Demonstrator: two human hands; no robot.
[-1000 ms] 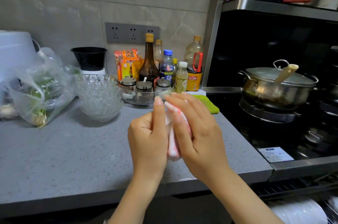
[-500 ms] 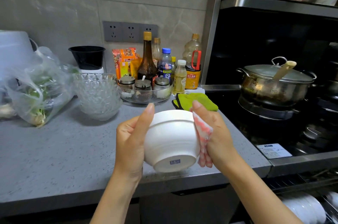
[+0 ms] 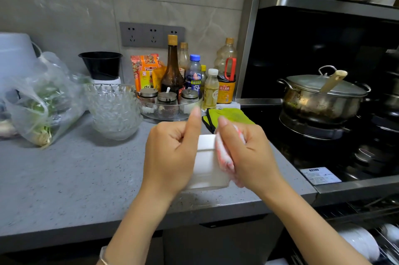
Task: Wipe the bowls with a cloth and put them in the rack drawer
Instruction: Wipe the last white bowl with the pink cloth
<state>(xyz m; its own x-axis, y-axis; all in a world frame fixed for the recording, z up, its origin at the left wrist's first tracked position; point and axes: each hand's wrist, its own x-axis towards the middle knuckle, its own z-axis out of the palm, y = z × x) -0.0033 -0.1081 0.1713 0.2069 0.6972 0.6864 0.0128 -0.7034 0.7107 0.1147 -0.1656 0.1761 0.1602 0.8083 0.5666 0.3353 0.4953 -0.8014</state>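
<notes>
I see one white bowl (image 3: 208, 163) at near centre, rim far, base near. A pink-and-white cloth (image 3: 223, 154) is bunched against its right side. The rack drawer (image 3: 386, 240) is open at near right and holds stacked bowls (image 3: 358, 241).

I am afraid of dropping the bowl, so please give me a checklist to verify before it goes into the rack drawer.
1. Left hand grips the white bowl above the counter: ok.
2. Right hand holds the cloth against the bowl's side: ok.
3. Bowl wiped all over: cannot tell.
4. Rack drawer open at lower right: ok.
5. Free place in the drawer: cannot tell; white dishes lie in it and only part is in view.
</notes>
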